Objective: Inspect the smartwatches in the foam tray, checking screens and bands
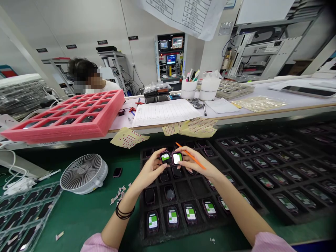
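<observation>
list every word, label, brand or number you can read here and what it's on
No text reads for certain:
Hanging sheet: printed table, too blurred
Black wall signs: too small
Flat paper form: too small
Machine screens: too small
Left watch, in left hand: too small
Right watch, in right hand: too small
Other watches: too small

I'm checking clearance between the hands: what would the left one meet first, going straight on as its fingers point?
Probably the white-and-green-screened smartwatch in the right hand, just beside the black-and-green-screened smartwatch that the left hand holds; whether the two watches touch is unclear.
</observation>
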A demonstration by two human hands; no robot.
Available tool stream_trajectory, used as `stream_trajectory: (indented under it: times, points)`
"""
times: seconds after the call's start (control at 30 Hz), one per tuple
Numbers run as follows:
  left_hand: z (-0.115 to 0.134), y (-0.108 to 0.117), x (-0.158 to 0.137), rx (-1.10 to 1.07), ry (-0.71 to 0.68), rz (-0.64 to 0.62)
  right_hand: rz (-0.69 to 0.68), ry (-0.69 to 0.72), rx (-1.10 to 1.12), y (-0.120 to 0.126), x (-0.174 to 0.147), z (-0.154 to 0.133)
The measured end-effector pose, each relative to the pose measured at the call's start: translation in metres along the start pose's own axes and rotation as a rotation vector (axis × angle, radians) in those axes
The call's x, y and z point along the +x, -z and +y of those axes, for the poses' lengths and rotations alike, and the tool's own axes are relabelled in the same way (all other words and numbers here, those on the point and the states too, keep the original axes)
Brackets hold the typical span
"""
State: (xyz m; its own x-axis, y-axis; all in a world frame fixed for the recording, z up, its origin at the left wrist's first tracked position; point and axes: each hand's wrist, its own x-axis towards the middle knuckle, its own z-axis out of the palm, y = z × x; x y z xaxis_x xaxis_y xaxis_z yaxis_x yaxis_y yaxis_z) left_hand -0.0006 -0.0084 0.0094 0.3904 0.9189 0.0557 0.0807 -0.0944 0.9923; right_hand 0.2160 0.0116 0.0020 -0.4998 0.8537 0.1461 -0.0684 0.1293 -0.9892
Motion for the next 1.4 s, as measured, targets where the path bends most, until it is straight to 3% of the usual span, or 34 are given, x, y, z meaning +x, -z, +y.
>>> stream_trajectory:
  times: [0.2, 0.4, 0.5, 0.73, 0.87, 1.2, 1.4]
  points:
    - [0.001, 0.001, 0.001, 0.002, -0.009, 0.04, -0.045, -0.004, 0.03, -0.002, -0.002, -0.008]
    - [0.0, 0.001, 0.002, 0.001, -0.018, 0.042, 0.225, -0.106, 0.062, -0.008, 0.001, -0.009]
    - [0.0, 0.001, 0.002, -0.004, -0.016, 0.044, 0.294, -0.146, 0.088, -0.008, 0.002, -0.011]
    - [0.001, 0.001, 0.002, -0.002, -0.024, 0.049, 0.133, -0.105, 0.055, -0.004, 0.001, -0.01]
    - [0.001, 0.001, 0.003, -0.005, -0.023, 0.06, 0.108, -0.072, 0.048, -0.002, 0.0, -0.007]
    - [-0.001, 0.002, 0.003, -0.006, -0.03, 0.07, 0.125, -0.058, 0.057, -0.001, -0.001, -0.012]
    - [0.0, 0.001, 0.003, -0.007, -0.025, 0.074, 0.268, -0.107, 0.077, -0.003, 0.002, -0.009]
